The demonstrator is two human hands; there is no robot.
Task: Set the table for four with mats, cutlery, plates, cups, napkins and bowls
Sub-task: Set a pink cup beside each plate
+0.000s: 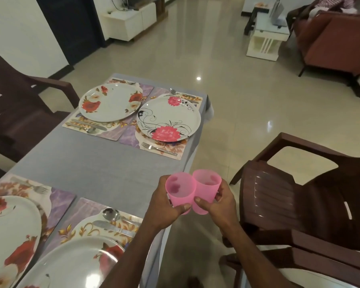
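My left hand [164,206] grips a pink plastic cup [180,189] and my right hand [220,202] grips a second pink cup [207,187]. The two cups touch side by side above the table's right edge. The grey table [96,163] carries placemats with plates and cutlery. A red-flowered plate [110,102] and a pink-flowered plate [168,116] lie at the far end. Two more red-flowered plates [10,231] [71,265] lie close to me. A fork [158,149] lies by the pink-flowered plate, and a spoon [111,214] and knife [114,227] lie by the near right plate.
A dark brown plastic chair [299,206] stands close at the table's right side. Another brown chair [19,109] stands at the left. Beyond the table are glossy floor tiles, a white side table [266,38] and a brown sofa [337,40].
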